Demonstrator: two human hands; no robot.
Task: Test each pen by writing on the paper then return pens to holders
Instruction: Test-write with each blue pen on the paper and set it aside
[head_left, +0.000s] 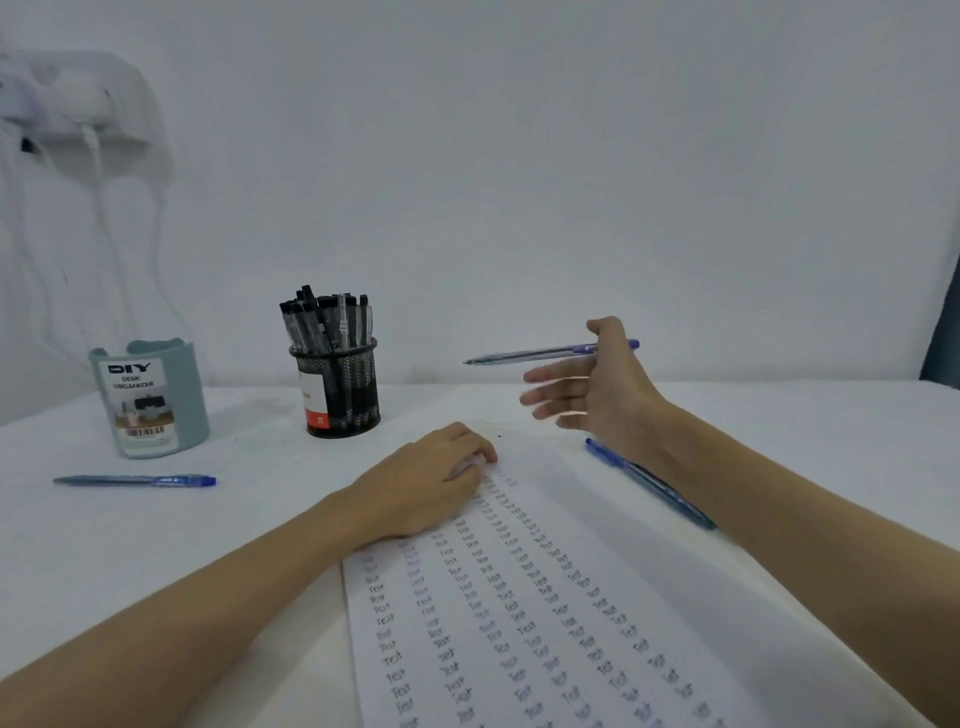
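My right hand (597, 389) is raised above the table and pinches a blue pen (535, 355) with its thumb, the tip pointing left; the other fingers are stretched out and blurred. Flat on the top of the white paper (545, 623), which is covered in rows of the word "Test", rests my left hand (431, 483). A black mesh holder (340, 387) stands behind it, packed with several black pens. Further left is a teal holder (150, 400) labelled "DIY Desk Organizer". A second blue pen (135, 480) lies in front of the teal holder. A third blue pen (644, 480) lies beside the paper, partly under my right forearm.
The white table (260, 519) meets a plain white wall at the back. White cables and a wall fitting (78, 114) hang at the upper left. A dark edge (943, 332) shows at the far right.
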